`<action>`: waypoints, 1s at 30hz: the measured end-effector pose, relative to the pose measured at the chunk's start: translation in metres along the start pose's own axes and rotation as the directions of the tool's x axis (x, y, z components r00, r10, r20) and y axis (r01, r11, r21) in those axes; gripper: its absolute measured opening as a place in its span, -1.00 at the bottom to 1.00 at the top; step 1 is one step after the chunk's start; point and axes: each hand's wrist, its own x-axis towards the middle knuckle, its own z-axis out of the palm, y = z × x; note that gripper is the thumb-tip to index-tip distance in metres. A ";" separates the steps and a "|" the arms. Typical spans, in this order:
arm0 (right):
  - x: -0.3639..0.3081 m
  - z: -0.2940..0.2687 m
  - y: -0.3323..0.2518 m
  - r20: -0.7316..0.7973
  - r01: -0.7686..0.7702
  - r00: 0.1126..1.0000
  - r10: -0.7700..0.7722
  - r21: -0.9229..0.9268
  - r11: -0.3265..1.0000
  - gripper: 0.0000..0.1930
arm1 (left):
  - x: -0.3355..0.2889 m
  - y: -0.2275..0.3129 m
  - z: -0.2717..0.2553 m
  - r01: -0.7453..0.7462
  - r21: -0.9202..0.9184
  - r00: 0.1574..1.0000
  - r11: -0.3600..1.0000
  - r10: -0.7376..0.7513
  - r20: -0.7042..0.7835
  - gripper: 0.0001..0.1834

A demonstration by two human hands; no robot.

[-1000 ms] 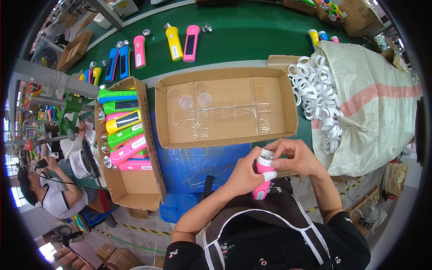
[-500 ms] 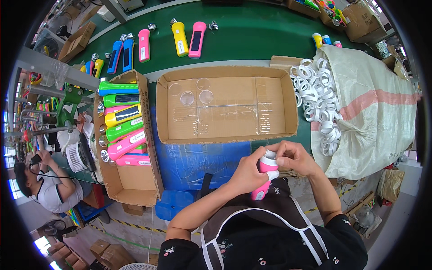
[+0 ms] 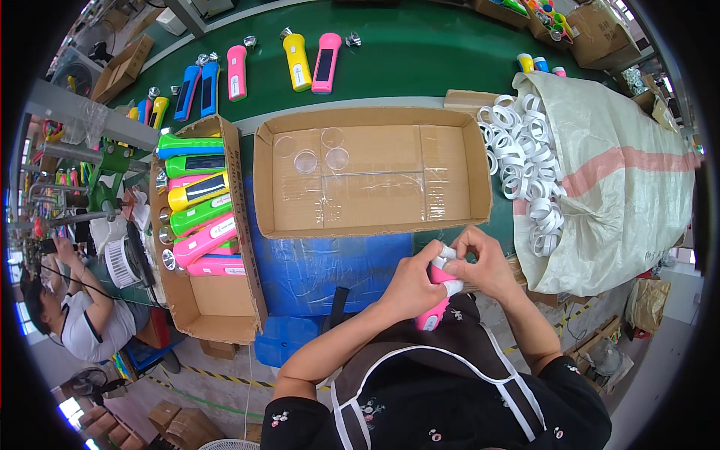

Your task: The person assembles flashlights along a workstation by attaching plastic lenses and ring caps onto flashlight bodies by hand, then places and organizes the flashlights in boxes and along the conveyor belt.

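Just in front of my body, my left hand (image 3: 411, 285) is wrapped around a pink flashlight (image 3: 430, 318), which is held tilted with its head end up and away from me. White coverings show on the left thumb and at a fingertip. My right hand (image 3: 484, 265) is closed at the head end, its thumb and fingers pinching at the white ring (image 3: 439, 262) there. Fingers partly hide that ring, and how it sits on the head cannot be made out. Beyond my hands lies a shallow cardboard box (image 3: 375, 227) with several clear round lenses (image 3: 337, 158) inside.
At left, a cardboard box (image 3: 217, 324) holds several colored flashlights (image 3: 199, 191). White rings (image 3: 525, 154) spill from a woven sack (image 3: 600, 150) at right. More flashlights (image 3: 325, 64) with silver reflectors (image 3: 352, 39) lie on the green table (image 3: 420, 56). A co-worker (image 3: 97, 315) sits at far left.
The flashlight's head has tipped a little further left, and my right hand has turned slightly around the white ring. The view has shifted a little. The co-worker's arms have moved.
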 end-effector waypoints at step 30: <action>-0.013 0.021 -0.060 -0.177 0.491 0.812 -0.556 -0.308 0.815 -0.32 | 0.006 -0.025 0.018 -0.378 -0.052 0.895 0.924 0.350 -0.277 -0.57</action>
